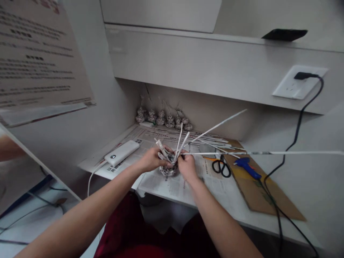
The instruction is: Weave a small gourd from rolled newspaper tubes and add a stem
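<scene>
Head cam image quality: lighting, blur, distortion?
Head view: dim, diffuse light, with shadow beneath the wall panel; same head view: the printed sheet looks stretched, its text smeared; head view again: the woven piece is soft in fine detail, no strong glare.

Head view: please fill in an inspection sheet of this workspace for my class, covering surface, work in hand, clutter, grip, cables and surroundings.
Surface: white table, partly covered by newspaper.
Work in hand: small woven piece, paper strips sticking out.
Clutter: power bank left; scissors and blue glue gun right; gourd-shaped pieces lined up behind.
Grip: left hand and right hand hold opposite sides of the woven piece.
Cables: black cable from wall socket; white cable at the power bank.
Surroundings: printed sheet left; dark flat object on the ledge.
</scene>
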The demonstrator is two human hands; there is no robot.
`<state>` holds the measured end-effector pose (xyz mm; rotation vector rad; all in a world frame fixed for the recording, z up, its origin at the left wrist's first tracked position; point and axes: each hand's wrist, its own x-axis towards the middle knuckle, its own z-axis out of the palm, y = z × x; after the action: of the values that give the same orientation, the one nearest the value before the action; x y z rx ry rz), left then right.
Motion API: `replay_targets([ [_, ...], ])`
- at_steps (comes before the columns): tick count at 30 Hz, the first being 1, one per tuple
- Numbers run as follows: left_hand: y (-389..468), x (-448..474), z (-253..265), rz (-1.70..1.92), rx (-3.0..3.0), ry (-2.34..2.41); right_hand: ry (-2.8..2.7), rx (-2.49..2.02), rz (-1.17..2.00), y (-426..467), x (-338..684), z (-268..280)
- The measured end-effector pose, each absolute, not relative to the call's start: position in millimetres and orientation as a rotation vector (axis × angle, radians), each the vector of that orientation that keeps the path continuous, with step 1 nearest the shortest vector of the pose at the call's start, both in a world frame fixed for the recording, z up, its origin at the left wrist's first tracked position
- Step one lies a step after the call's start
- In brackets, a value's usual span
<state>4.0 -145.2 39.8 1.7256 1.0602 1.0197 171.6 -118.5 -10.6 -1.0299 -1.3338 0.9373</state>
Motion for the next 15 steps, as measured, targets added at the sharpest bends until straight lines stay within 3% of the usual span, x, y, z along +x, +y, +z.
replay_targets([
  [4, -146.0, 17.3, 37.9, 1.128, 1.802, 1.265, -1.384, -0.981, 1.056, -99.6, 180.6, -6.5],
  [15, -135.7, 19.6, 34.9, 1.062, 1.568, 1.170, -1.331, -0.853, 1.221, -98.7, 183.6, -16.7],
])
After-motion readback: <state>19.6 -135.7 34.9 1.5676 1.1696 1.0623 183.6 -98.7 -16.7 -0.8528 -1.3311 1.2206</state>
